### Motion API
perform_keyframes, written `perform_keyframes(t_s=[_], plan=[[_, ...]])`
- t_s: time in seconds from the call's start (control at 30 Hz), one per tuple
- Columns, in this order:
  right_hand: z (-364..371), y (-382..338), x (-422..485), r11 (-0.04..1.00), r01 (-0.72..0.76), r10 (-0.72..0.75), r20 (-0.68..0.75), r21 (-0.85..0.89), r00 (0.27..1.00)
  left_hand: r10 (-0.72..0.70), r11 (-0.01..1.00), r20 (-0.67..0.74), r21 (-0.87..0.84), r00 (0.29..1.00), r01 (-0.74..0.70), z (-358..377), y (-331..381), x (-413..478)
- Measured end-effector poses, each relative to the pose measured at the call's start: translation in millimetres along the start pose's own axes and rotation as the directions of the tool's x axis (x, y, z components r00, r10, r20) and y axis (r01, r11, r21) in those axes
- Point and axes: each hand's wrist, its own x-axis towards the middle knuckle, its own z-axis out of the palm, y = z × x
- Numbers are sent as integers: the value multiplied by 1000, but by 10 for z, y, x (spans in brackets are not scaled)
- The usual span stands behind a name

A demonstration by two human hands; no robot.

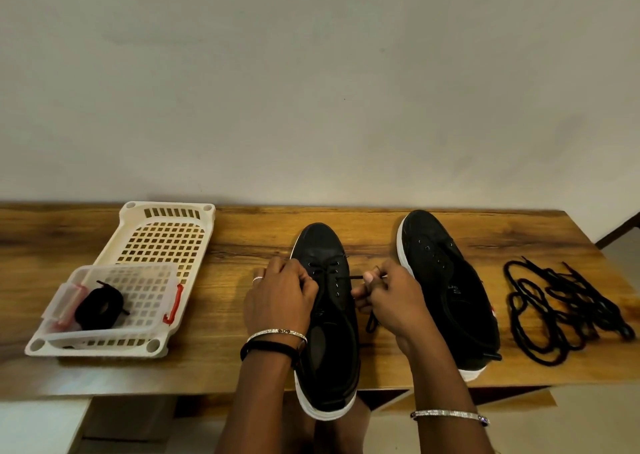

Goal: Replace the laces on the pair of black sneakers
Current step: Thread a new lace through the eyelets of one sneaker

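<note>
Two black sneakers with white soles stand on the wooden table (242, 367). The left sneaker (329, 332) is in the middle, its heel over the front edge, with a black lace (353, 277) through its upper eyelets. My left hand (280, 297) rests on that sneaker's left side, fingers curled at the eyelets. My right hand (388, 297) pinches the lace end just right of the eyelets. The right sneaker (446, 280) lies further right with bare eyelets.
A heap of loose black laces (561, 311) lies at the table's right end. At the left, a white slotted basket (162, 242) holds a clear plastic box (138, 287) with a coiled black lace (98, 306). A plain wall stands behind the table.
</note>
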Motion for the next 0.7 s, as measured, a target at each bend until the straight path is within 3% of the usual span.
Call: perform_keyframes(t_s=[0.1, 0.17, 0.27, 0.33, 0.47, 0.7], plan=[[-22, 27, 18, 1000, 19, -20, -33, -9, 999, -23, 998, -25, 54, 999, 24, -6, 7, -13], [-82, -26, 0, 983, 7, -6, -3, 184, 1000, -30, 999, -28, 13, 999, 30, -12, 0, -5], [-192, -129, -52, 836, -29, -2, 56, 549, 998, -50, 994, -19, -98, 999, 48, -24, -16, 9], [-239, -141, -56, 762, -17, -24, 54, 648, 998, -64, 988, -7, -140, 998, 63, -33, -27, 16], [-264, -108, -28, 712, 20, -21, -7, 702, 1000, -84, 987, 4, -135, 996, 83, -50, -42, 8], [-221, -19, 23, 818, 73, 51, -198, 571, 979, -169, 980, 28, -97, 985, 171, -49, -43, 6]])
